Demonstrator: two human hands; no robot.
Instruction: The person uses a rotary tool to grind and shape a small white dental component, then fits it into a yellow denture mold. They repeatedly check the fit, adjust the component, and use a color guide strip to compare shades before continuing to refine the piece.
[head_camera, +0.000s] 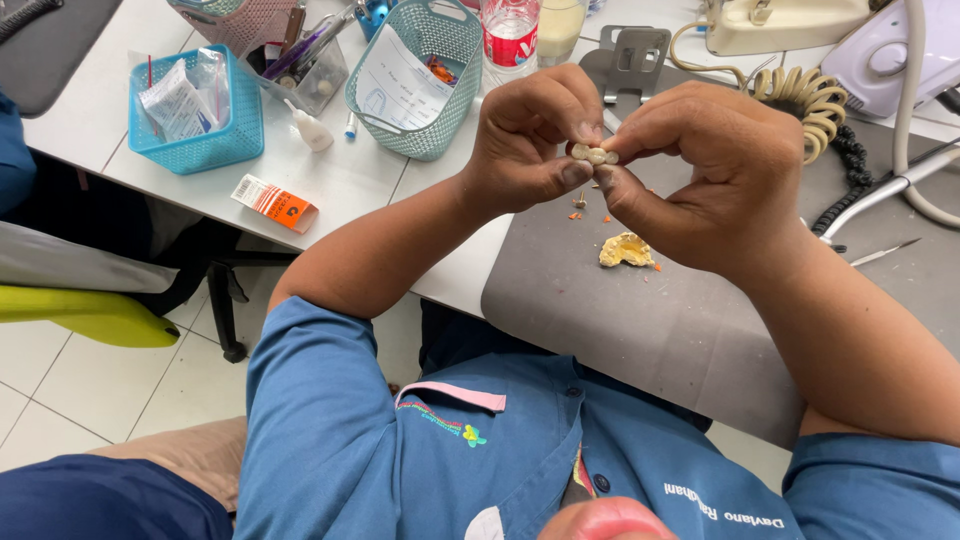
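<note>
1. A small pale tooth-shaped piece (594, 155) sits raised above the grey mat (640, 330), pinched between the fingertips of both hands.
2. Left hand (535, 140): fingers curled tight, thumb and forefinger closed on the near-left end of the piece.
3. Right hand (715, 170): fingers bunched, thumb and forefinger closed on the other end; the two hands touch at the fingertips.
4. A yellowish crumbly lump (626, 250) lies on the mat, below the hands, with small orange specks (590, 214) around it.
5. A thin metal pick (885, 253) lies on the mat's right part.
6. Beyond the mat's left edge stand a teal basket (420, 70) and a blue basket (200, 110); a small orange-and-white box (275, 203) lies nearer.
</note>
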